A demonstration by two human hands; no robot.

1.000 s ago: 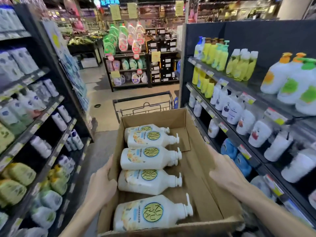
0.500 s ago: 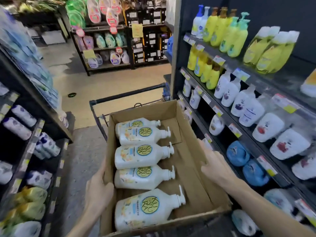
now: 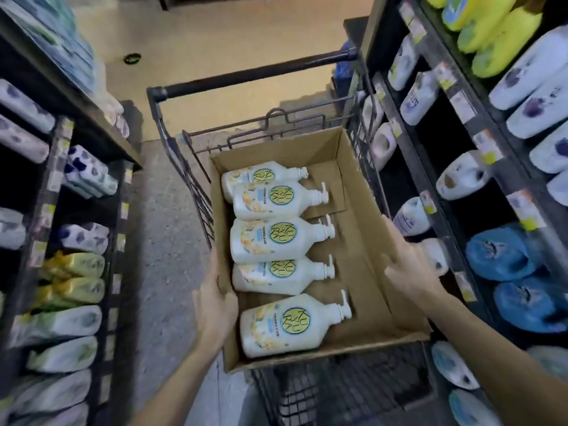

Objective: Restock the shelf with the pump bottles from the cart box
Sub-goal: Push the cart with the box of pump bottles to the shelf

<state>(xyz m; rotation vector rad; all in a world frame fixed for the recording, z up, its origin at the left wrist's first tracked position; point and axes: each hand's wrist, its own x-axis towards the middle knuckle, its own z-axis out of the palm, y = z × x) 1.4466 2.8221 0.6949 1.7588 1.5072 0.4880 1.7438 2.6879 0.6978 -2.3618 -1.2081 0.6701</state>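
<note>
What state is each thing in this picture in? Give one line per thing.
Cardboard box: open, in the cart.
Pump bottles: five, lying flat in the box.
Left hand: gripping the box's left wall.
Right hand: on the box's right wall.

A narrow shop aisle ran between dark shelving units [image 3: 430, 155] stocked with white, yellow and blue bottles. The floor [image 3: 172, 241] underfoot was speckled grey, meeting a smooth beige floor [image 3: 233, 35] farther ahead. Light was dim.
</note>
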